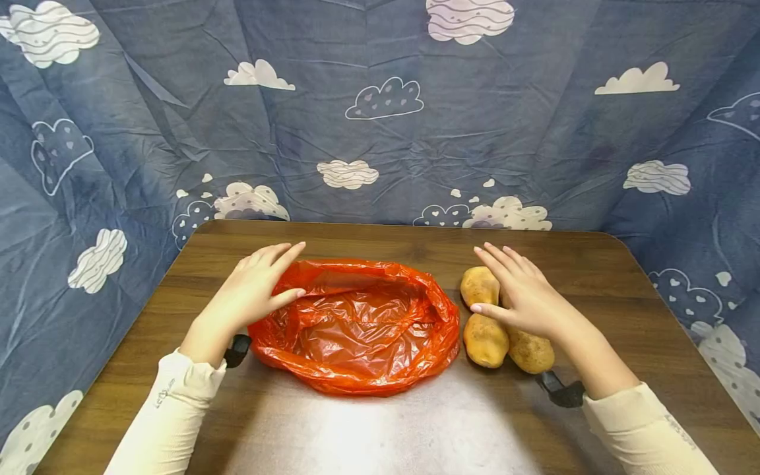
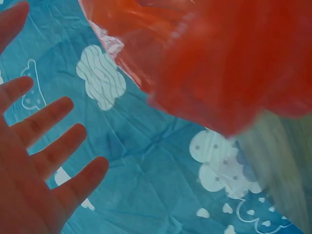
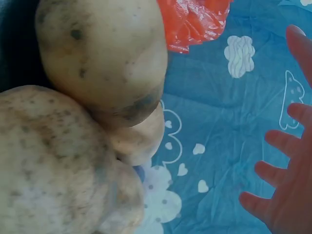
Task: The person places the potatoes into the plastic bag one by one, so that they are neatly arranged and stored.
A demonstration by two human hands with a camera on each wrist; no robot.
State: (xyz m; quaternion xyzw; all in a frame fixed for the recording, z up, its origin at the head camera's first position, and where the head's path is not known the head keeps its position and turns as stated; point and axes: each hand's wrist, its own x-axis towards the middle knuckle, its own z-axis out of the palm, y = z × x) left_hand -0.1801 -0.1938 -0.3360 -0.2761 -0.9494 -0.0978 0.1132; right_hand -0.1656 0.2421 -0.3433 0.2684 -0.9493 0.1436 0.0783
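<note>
A red plastic bag (image 1: 362, 369) lies on the table with its mouth spread wide, facing up. My left hand (image 1: 252, 287) hovers at the bag's left side, fingers extended and thumb apart, holding nothing. In the left wrist view the bag (image 2: 209, 63) fills the upper right, apart from the spread fingers. Several potatoes (image 1: 486, 341) sit in a cluster right of the bag. My right hand (image 1: 525, 293) is above them with straight fingers and hides part of the cluster. Up close, the right wrist view shows dirt-specked potatoes (image 3: 102, 53) beside the empty hand.
The brown wooden table (image 1: 570, 257) has rounded far corners. Behind it and at both sides hangs a blue cloth (image 1: 380, 145) printed with clouds. Black wrist straps (image 1: 561, 390) show at both wrists. Glare brightens the table's near middle.
</note>
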